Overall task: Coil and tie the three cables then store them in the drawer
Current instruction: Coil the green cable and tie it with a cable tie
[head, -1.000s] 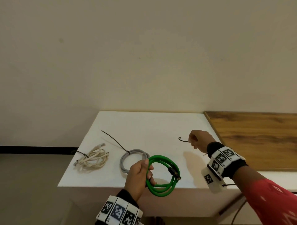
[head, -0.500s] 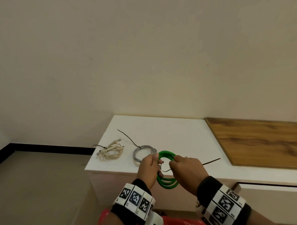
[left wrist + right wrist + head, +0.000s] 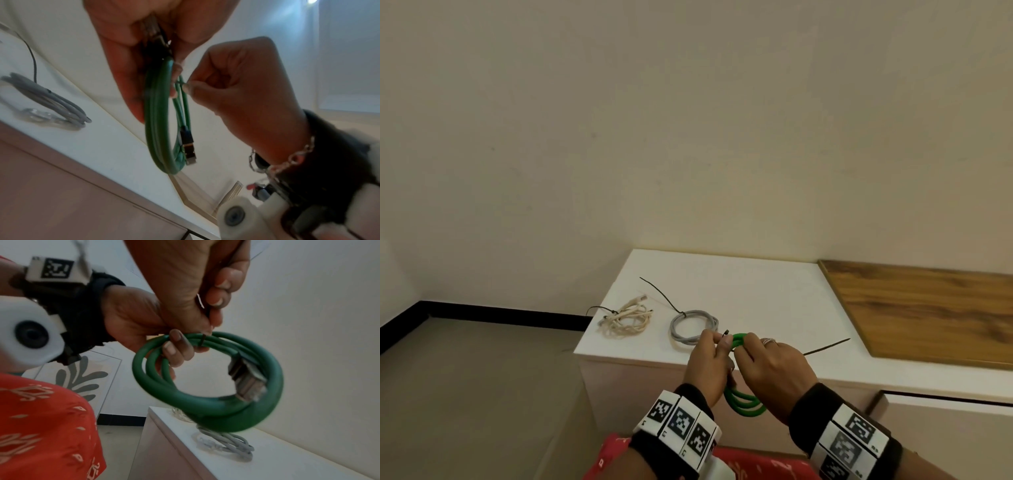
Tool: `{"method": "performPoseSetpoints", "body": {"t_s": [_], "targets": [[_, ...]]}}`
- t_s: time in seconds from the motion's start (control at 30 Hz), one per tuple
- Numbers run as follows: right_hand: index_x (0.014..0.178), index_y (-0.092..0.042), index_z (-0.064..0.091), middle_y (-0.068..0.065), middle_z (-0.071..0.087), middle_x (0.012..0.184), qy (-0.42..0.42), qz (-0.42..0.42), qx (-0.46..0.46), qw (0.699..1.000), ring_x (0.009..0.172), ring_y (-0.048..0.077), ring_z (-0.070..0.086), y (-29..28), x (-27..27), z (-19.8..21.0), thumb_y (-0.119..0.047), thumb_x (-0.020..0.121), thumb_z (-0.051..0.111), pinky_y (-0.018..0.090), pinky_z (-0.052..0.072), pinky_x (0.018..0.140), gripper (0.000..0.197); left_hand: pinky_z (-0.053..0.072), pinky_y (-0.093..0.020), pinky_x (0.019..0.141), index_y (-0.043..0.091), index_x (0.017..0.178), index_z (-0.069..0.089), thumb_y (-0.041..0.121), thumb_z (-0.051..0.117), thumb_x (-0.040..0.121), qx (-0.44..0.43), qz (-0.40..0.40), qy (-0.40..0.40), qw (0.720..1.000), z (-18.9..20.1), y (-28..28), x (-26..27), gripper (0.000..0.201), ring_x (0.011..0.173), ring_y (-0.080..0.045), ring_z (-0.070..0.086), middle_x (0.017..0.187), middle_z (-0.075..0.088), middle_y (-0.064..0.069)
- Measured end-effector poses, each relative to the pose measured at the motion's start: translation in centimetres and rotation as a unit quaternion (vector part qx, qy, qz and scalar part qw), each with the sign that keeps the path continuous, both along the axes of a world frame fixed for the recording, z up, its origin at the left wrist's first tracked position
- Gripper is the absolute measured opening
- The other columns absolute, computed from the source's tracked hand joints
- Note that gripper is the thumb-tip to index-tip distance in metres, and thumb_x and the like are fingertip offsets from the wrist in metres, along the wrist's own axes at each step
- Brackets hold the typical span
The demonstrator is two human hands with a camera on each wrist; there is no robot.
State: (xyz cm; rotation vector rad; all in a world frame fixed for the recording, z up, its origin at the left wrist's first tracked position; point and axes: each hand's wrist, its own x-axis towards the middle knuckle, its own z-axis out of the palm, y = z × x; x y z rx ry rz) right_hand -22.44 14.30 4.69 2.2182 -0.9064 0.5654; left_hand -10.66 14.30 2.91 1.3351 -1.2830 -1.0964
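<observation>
Green coiled cable (image 3: 744, 402), last untied of three, held in left hand (image 3: 709, 363) as right hand (image 3: 774, 371) pinches thin black tie (image 3: 825, 346); cream (image 3: 625, 320) and grey (image 3: 693, 325) coils lie tied on white counter (image 3: 756, 294).

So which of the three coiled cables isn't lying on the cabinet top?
The green cable: both hands hold it in the air, while the grey cable and cream cable lie there.
</observation>
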Motion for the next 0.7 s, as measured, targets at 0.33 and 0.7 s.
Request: {"method": "performPoseSetpoints", "body": {"t_s": [0.33, 0.7], "targets": [[0.055, -0.016, 0.061, 0.003, 0.054, 0.050, 0.068, -0.047, 0.031, 0.996, 0.036, 0.017, 0.047, 3.4, -2.4, 3.0, -0.013, 0.056, 0.073, 0.026, 0.038, 0.036, 0.012, 0.038, -0.025, 0.045, 0.012, 0.074, 0.041, 0.019, 0.036, 0.098, 0.004, 0.028, 0.006, 1.000, 0.4, -0.4, 0.9, 0.025, 0.037, -0.011, 0.039, 0.052, 0.043, -0.003], [0.073, -0.031, 0.061, -0.010, 0.064, 0.073, -0.296, 0.115, 0.405, 0.858, 0.062, 0.000, 0.056, 6.5, -5.5, 6.1, -0.042, 0.071, 0.055, 0.007, 0.042, 0.057, 0.013, 0.039, -0.019, 0.033, 0.011, 0.070, 0.044, 0.015, 0.039, 0.097, 0.027, 0.000, 0.039, 0.999, 0.6, -0.3, 0.7, 0.028, 0.029, -0.006, 0.038, 0.057, 0.050, -0.005]]}}
